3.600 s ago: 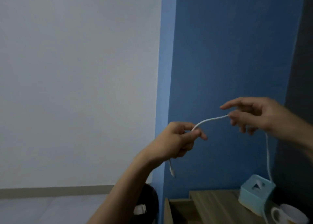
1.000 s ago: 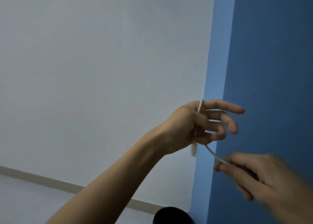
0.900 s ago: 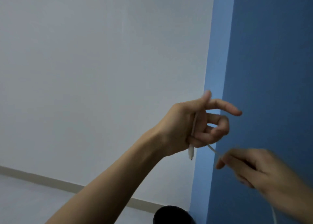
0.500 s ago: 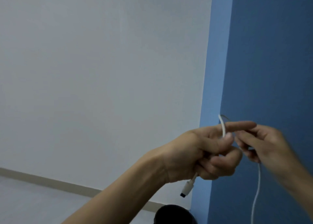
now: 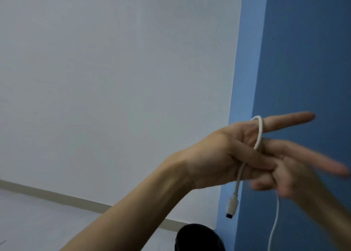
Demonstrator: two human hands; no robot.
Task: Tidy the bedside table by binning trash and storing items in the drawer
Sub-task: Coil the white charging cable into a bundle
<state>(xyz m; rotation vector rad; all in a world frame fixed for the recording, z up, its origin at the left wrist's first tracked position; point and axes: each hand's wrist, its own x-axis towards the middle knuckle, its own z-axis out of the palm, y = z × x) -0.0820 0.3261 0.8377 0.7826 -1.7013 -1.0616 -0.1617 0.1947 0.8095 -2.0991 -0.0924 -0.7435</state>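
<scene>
Left hand [image 5: 224,159] is up in the right half of the frame, index finger stretched toward the blue wall [image 5: 307,61], and the white charging cable [image 5: 259,135] loops over that finger and runs down under the thumb. Grip there: thumb pressed down, clamped on the cable. Its plug [image 5: 231,207] dangles free below the hand, lower centre-right. The right hand [image 5: 296,173] sits just beside it, touching or nearly so, too blurred to call: I cannot tell whether those fingers are pinching the cable or apart. A loose strand drops out of the bottom edge, lower right.

Progress, by my reading: this is mid-coil, one loop showing, the rest of the cable not yet gathered. Storing it in the drawer looks not yet done. No counter, drawer or bin shows here, so the rest of the tidying cannot be judged.

The room: plain white wall [image 5: 114,80] filling the left, pale floor [image 5: 38,222] at lower left, a dark rounded object [image 5: 197,237] at bottom centre, unidentifiable.
</scene>
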